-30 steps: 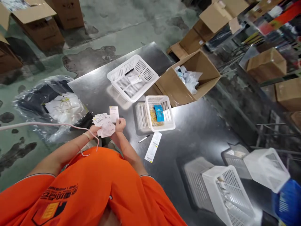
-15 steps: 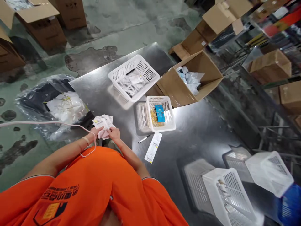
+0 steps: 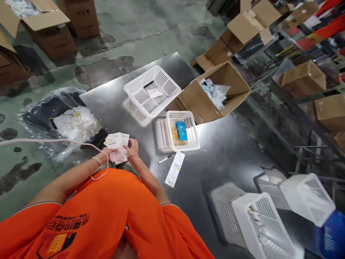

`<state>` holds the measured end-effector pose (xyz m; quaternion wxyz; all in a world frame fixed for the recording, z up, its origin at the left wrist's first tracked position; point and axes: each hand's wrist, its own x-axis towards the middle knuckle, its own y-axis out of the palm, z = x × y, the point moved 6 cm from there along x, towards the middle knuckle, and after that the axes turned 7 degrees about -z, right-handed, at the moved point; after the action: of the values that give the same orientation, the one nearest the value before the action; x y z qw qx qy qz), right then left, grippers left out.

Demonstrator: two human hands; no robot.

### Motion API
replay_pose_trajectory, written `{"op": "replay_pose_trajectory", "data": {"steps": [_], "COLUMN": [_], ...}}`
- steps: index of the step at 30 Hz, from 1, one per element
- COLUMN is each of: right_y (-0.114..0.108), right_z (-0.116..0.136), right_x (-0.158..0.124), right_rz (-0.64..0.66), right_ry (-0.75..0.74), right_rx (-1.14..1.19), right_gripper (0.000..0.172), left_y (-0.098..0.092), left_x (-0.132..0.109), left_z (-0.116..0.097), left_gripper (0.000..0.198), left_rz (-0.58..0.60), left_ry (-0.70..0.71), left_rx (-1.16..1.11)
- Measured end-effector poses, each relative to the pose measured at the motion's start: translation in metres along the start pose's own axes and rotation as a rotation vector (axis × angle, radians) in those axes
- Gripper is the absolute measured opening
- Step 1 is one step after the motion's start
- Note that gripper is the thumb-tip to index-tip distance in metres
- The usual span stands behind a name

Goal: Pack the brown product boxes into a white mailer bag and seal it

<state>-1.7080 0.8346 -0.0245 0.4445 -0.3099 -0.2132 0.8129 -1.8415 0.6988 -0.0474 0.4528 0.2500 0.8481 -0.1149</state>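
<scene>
Both my hands hold a fanned stack of small white printed labels (image 3: 116, 143) at the near left edge of a shiny metal table (image 3: 221, 144). My left hand (image 3: 110, 151) grips the stack from below and the left. My right hand (image 3: 132, 148) pinches its right side. A long white label strip (image 3: 174, 169) and a black pen (image 3: 165, 159) lie on the table just right of my hands. Beyond them stands a small white basket (image 3: 183, 130) holding a blue packet and yellowish bits.
A larger white perforated basket (image 3: 152, 90) and an open cardboard box (image 3: 215, 93) of plastic-wrapped items sit at the far end. Two more white baskets (image 3: 262, 225) stand at the near right. A clear bag (image 3: 61, 122) of dark and white items lies left, on the floor.
The single label that my right hand held up apart has gone back into the stack. Both hands have drawn a little nearer to my body.
</scene>
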Motion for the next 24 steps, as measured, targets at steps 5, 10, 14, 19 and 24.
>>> {"op": "replay_pose_trajectory", "data": {"steps": [5, 10, 14, 19, 24], "right_y": [-0.034, -0.061, -0.073, -0.138, -0.171], "right_z": [-0.025, -0.024, -0.036, -0.062, -0.035], "right_x": [0.015, 0.017, 0.007, 0.007, 0.012], "right_rz": [-0.026, -0.126, -0.064, -0.286, -0.010], "right_ry": [0.328, 0.185, 0.114, 0.141, -0.094], "right_rx": [0.495, 0.704, 0.615, 0.447, 0.366], "right_gripper": [0.045, 0.038, 0.035, 0.057, 0.041], "left_y": [0.032, 0.081, 0.111, 0.137, 0.163], "left_x": [-0.013, -0.026, -0.032, -0.046, -0.072], "left_z": [-0.024, -0.038, -0.035, -0.039, -0.045], "left_gripper": [0.042, 0.038, 0.045, 0.051, 0.049], "left_rz": [0.097, 0.282, 0.412, 0.606, 0.781], "left_ry": [0.042, 0.041, 0.020, -0.018, -0.018], "left_rx": [0.038, 0.143, 0.282, 0.494, 0.637]}}
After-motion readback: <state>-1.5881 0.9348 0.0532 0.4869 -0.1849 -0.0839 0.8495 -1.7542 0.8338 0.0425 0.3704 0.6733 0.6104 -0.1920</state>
